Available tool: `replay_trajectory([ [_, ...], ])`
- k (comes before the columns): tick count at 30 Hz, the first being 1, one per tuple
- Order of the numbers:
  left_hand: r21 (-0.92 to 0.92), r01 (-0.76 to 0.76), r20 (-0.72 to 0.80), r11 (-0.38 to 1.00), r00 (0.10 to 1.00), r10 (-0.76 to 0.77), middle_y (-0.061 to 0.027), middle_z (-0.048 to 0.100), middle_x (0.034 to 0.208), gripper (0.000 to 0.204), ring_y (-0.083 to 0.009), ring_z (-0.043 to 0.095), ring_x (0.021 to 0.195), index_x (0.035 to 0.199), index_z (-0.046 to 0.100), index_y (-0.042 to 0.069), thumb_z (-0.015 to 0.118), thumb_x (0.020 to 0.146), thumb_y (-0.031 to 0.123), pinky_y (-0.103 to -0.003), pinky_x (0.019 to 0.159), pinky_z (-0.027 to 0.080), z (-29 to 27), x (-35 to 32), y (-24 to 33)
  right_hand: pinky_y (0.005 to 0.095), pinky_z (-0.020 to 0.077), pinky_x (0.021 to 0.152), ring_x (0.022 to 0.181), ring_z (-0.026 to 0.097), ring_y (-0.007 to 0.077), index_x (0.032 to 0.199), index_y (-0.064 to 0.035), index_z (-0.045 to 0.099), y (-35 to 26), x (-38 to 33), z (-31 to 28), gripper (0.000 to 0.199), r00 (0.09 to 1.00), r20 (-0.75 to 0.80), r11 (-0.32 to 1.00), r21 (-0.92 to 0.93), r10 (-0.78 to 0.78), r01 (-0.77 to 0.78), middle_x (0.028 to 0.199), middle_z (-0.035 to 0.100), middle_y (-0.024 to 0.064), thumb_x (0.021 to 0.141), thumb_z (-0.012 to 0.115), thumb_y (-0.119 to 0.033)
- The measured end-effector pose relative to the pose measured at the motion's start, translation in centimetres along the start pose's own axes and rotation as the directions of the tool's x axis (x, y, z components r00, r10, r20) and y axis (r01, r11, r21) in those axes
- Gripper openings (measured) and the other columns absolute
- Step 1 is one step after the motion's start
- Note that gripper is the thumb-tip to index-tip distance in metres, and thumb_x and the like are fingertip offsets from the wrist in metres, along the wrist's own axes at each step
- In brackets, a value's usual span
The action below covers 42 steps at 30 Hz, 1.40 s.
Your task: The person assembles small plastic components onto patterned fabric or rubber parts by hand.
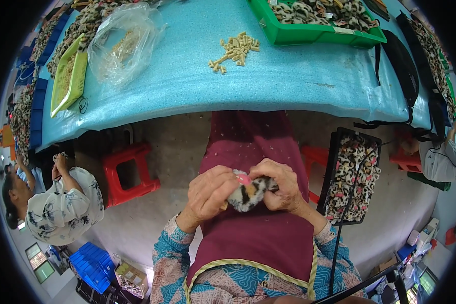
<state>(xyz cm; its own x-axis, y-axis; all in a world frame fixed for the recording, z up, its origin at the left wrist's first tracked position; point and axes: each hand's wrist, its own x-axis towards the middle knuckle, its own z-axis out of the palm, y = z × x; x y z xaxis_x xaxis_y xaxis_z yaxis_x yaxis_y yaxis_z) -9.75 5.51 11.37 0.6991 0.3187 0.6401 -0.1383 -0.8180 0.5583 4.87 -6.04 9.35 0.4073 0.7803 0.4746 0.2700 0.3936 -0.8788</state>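
Note:
Over my maroon apron, both hands grip a small furry plush piece with black, white and orange patches. A bright pink part shows at its top. My left hand closes on the plush's left side, and a small tan bit peeks out below its fingers. My right hand pinches the plush's dark-striped right end between thumb and fingers. The palms and inner fingertips are mostly hidden.
On the blue-covered table lie a pile of small tan pieces, a clear plastic bag, a yellow-green basket and a green crate of plush pieces. A black crate and red stools stand beside me. Co-workers sit at both sides.

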Motion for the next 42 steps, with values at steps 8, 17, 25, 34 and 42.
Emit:
replay_trajectory([
  [8, 0.055, -0.139, 0.133, 0.989, 0.982, 0.131, -0.0134, 0.061, 0.085, 0.019, -0.0285, 0.062, 0.075, 0.087, 0.059, -0.002, 0.063, 0.07, 0.004, -0.039, 0.066, 0.055, -0.9, 0.2, 0.6, 0.0317, 0.0517, 0.058, 0.065, 0.063, 0.0256, 0.085, 0.0046, 0.065, -0.7, -0.3, -0.2, 0.043, 0.995, 0.088, 0.999, 0.024, -0.043, 0.041, 0.076, 0.065, 0.0136, 0.047, 0.048, 0.013],
  [17, -0.031, 0.068, 0.216, 0.997, 0.975, -0.06, -0.0095, 0.056, 0.077, 0.027, -0.024, 0.057, 0.067, 0.092, 0.064, 0.0, 0.065, 0.065, 0.003, -0.034, 0.057, 0.047, 0.4, 0.9, 0.3, 0.0305, 0.0511, 0.058, 0.067, 0.063, 0.0242, 0.086, 0.0017, 0.062, 0.1, -0.5, -1.2, 0.039, 0.991, 0.131, 1.0, -0.01, 0.009, -0.007, 0.076, 0.063, 0.0108, 0.051, 0.051, 0.015],
  [25, -0.131, 0.641, 0.211, 0.756, 0.764, -0.61, -0.0046, 0.052, 0.08, 0.022, -0.0171, 0.052, 0.075, 0.082, 0.064, 0.001, 0.07, 0.061, -0.001, -0.024, 0.065, 0.042, 2.3, -1.8, -1.2, 0.0271, 0.0446, 0.057, 0.066, 0.06, 0.0173, 0.088, 0.0004, 0.063, 3.1, -2.4, -0.9, 0.022, 0.885, 0.143, 0.892, 0.031, 0.443, -0.452, 0.074, 0.061, 0.0084, 0.068, 0.072, -0.004],
  [34, -0.656, 0.59, 0.705, -0.47, 0.257, -0.662, 0.0016, 0.058, 0.094, 0.026, -0.0094, 0.057, 0.088, 0.101, 0.063, 0.0, 0.069, 0.075, 0.001, -0.023, 0.078, 0.047, 3.3, -4.3, 0.1, 0.0205, 0.0429, 0.058, 0.066, 0.056, 0.0071, 0.083, 0.001, 0.065, 5.3, -3.1, -1.3, 0.02, 0.727, 0.219, 0.681, 0.254, 0.651, -0.687, 0.071, 0.061, 0.0006, 0.071, 0.075, -0.012],
  [42, -0.543, 0.7, 0.735, -0.463, 0.13, -0.666, -0.0037, 0.064, 0.093, 0.034, -0.0113, 0.06, 0.084, 0.108, 0.059, -0.001, 0.067, 0.075, -0.002, -0.023, 0.079, 0.048, 4.2, -3.8, 0.2, 0.0194, 0.0447, 0.059, 0.065, 0.055, 0.0044, 0.083, -0.0011, 0.065, 6.5, -2.2, -1.2, 0.017, 0.61, 0.335, 0.481, 0.395, 0.718, -0.783, 0.072, 0.062, -0.0007, 0.068, 0.072, -0.006],
])
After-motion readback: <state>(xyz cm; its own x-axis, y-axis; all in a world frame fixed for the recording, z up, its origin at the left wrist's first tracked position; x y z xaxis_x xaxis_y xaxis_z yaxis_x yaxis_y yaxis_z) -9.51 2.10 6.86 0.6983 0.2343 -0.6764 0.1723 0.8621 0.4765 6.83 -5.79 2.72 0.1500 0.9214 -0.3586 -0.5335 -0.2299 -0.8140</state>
